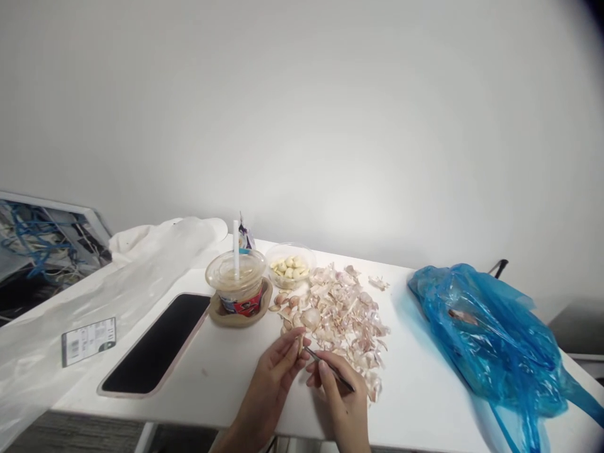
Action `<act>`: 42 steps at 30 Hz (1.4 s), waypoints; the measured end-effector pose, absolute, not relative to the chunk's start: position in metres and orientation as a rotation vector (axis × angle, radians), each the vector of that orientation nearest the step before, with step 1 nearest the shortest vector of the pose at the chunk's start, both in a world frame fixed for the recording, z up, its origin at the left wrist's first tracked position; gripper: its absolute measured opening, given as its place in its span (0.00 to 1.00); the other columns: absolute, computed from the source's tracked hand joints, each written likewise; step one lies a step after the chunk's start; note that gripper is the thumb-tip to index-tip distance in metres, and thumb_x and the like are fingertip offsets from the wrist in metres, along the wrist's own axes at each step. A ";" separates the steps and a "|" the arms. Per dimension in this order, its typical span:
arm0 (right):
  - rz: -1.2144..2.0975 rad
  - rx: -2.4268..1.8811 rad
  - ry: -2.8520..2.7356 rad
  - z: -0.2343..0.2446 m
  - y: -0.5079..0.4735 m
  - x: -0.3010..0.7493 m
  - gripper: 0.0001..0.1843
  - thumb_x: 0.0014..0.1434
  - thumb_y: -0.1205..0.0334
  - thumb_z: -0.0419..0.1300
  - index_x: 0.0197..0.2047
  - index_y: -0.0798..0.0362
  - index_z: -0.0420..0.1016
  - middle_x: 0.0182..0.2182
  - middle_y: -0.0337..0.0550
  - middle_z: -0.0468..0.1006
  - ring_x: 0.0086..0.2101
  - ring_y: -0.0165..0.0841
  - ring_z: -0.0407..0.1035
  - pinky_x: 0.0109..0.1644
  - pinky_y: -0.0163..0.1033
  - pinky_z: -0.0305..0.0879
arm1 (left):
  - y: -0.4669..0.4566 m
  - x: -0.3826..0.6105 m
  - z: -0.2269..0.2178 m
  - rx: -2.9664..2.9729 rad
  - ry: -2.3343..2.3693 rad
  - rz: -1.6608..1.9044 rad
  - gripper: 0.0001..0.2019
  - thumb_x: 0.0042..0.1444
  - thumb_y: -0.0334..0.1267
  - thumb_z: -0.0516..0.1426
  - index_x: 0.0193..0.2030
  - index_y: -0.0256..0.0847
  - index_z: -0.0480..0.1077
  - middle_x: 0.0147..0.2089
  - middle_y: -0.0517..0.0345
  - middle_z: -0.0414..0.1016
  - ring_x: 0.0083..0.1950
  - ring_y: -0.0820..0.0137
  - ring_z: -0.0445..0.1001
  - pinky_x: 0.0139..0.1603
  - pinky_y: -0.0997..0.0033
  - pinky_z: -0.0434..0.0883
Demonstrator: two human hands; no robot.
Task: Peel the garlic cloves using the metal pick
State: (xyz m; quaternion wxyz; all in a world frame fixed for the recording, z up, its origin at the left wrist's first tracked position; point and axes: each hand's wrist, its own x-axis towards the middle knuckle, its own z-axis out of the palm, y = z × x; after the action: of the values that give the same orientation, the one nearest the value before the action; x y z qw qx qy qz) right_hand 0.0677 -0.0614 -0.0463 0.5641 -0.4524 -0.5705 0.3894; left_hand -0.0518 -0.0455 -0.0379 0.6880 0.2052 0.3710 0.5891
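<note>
Near the table's front edge, my left hand point(278, 368) pinches a garlic clove point(301, 344) between thumb and fingers. My right hand point(340, 393) is closed around a slim dark tool point(337, 372) that looks like a small knife. Its thin tip points left and meets the clove or lies right beside it. Just beyond my hands spreads a heap of papery garlic skins point(352, 308). Unpeeled cloves point(290, 303) lie at its left side. Peeled cloves point(289, 267) fill part of a clear round bowl point(306, 253) behind them.
A lidded drink cup point(240, 301) with a straw stands in a cardboard holder point(236, 322). To its left lie a phone point(158, 346) and a clear plastic bag point(141, 277) with a label. A blue plastic bag point(486, 327) covers the right side. A wall closes off the back.
</note>
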 end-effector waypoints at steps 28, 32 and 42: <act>1.039 -0.964 -1.024 -0.043 -0.059 0.065 0.19 0.59 0.51 0.51 0.43 0.57 0.71 0.25 0.43 0.73 0.25 0.31 0.67 0.32 0.38 0.66 | -0.049 -0.048 -0.030 0.629 0.929 1.372 0.16 0.42 0.32 0.63 0.40 0.36 0.70 0.34 0.52 0.80 0.40 0.63 0.76 0.45 0.63 0.70; 1.034 -0.960 -1.107 -0.043 -0.057 0.065 0.19 0.59 0.50 0.50 0.41 0.56 0.72 0.27 0.45 0.75 0.27 0.34 0.70 0.33 0.38 0.67 | -0.049 -0.047 -0.035 0.726 1.005 1.402 0.13 0.40 0.33 0.63 0.36 0.38 0.73 0.35 0.54 0.80 0.39 0.63 0.76 0.43 0.65 0.70; 0.914 -1.011 -1.131 -0.051 -0.057 0.065 0.09 0.48 0.57 0.63 0.25 0.55 0.72 0.22 0.41 0.74 0.23 0.31 0.70 0.24 0.30 0.66 | -0.052 -0.047 -0.036 1.155 1.078 1.389 0.09 0.37 0.31 0.64 0.29 0.43 0.78 0.36 0.50 0.77 0.43 0.56 0.71 0.44 0.64 0.69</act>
State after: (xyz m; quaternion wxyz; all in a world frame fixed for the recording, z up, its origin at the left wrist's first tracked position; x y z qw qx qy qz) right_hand 0.0647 -0.0569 -0.0510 0.6330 -0.4419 -0.4943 0.3996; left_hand -0.0475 -0.0525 -0.0361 0.4959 0.4768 0.4449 0.5734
